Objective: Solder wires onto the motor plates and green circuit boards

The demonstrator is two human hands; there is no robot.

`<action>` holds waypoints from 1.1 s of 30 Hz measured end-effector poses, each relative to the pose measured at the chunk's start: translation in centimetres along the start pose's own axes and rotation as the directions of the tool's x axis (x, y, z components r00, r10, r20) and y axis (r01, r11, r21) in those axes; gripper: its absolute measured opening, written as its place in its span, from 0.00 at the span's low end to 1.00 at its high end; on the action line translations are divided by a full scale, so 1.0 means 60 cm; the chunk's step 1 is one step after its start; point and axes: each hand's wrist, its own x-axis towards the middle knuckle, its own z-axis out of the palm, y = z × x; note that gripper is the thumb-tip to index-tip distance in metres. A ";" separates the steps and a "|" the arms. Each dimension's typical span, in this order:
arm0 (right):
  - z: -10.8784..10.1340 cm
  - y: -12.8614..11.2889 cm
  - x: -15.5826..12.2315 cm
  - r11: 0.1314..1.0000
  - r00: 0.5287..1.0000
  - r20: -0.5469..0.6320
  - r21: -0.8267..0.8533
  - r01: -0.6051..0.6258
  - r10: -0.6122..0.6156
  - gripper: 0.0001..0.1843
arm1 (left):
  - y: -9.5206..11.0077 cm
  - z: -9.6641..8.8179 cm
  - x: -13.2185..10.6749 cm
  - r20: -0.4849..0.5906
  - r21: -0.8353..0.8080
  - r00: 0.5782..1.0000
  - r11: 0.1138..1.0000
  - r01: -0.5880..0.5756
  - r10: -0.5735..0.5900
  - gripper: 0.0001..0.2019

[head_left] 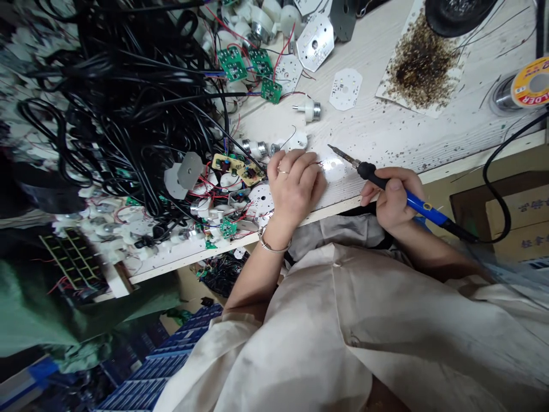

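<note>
My right hand (390, 197) grips a soldering iron (412, 198) with a blue handle and black front grip. Its metal tip points left, just above a round white LED board (333, 169) on the white workbench (386, 131). My left hand (295, 189) rests on the bench edge beside that board, fingers curled. A thin wire (319, 164) comes out from between the fingertips toward the board. Part of the board lies close under those fingers. I cannot tell whether the iron's tip touches the board or wire.
A heap of black cables (128, 97) with small green circuit boards (234, 63) and white motor parts (257, 149) fills the bench's left side. A solder spool (532, 83) and a sheet of dark debris (420, 63) lie at the right. Cardboard boxes (510, 217) and blue crates (171, 355) stand below.
</note>
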 end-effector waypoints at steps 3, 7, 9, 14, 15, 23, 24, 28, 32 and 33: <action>-0.002 0.002 0.001 0.995 1.000 0.025 0.102 0.012 -0.015 0.13 | 0.000 -0.027 0.020 -0.133 -0.023 0.985 0.994 0.108 -0.110 0.05; -0.002 0.001 0.004 0.982 0.997 0.050 0.183 0.045 -0.055 0.10 | -0.040 -0.029 0.067 -0.050 -0.057 0.941 0.941 0.333 -0.336 0.08; 0.000 0.000 0.005 0.981 0.996 0.015 0.175 0.086 -0.090 0.10 | -0.066 -0.019 0.086 0.088 -0.110 0.928 0.922 0.371 -0.363 0.08; 0.001 -0.001 0.015 0.968 0.967 0.073 -0.046 0.248 -0.244 0.12 | -0.096 -0.005 0.108 0.271 -0.152 0.894 0.901 0.405 -0.356 0.09; 0.002 0.000 0.019 0.946 0.950 0.108 -0.108 0.305 -0.293 0.13 | -0.095 -0.006 0.110 0.282 -0.154 0.888 0.896 0.416 -0.363 0.09; 0.020 0.004 0.029 0.740 0.859 0.314 -0.440 0.508 -0.403 0.15 | -0.042 -0.046 0.083 0.084 -0.253 0.933 0.898 0.359 -0.349 0.08; 0.021 0.004 0.028 0.743 0.860 0.316 -0.437 0.507 -0.401 0.16 | -0.033 -0.049 0.071 0.079 -0.212 0.946 0.921 0.325 -0.316 0.08; 0.017 0.003 0.028 0.747 0.864 0.325 -0.440 0.498 -0.384 0.15 | -0.006 -0.032 0.020 0.057 -0.034 0.983 0.983 0.178 -0.176 0.07; 0.014 0.004 0.031 0.717 0.855 0.342 -0.469 0.515 -0.390 0.15 | 0.001 0.002 -0.005 0.058 -0.012 0.991 0.993 0.118 -0.117 0.07; 0.014 0.005 0.032 0.717 0.853 0.348 -0.468 0.518 -0.389 0.15 | 0.001 0.008 -0.007 0.049 -0.015 0.993 0.994 0.107 -0.106 0.06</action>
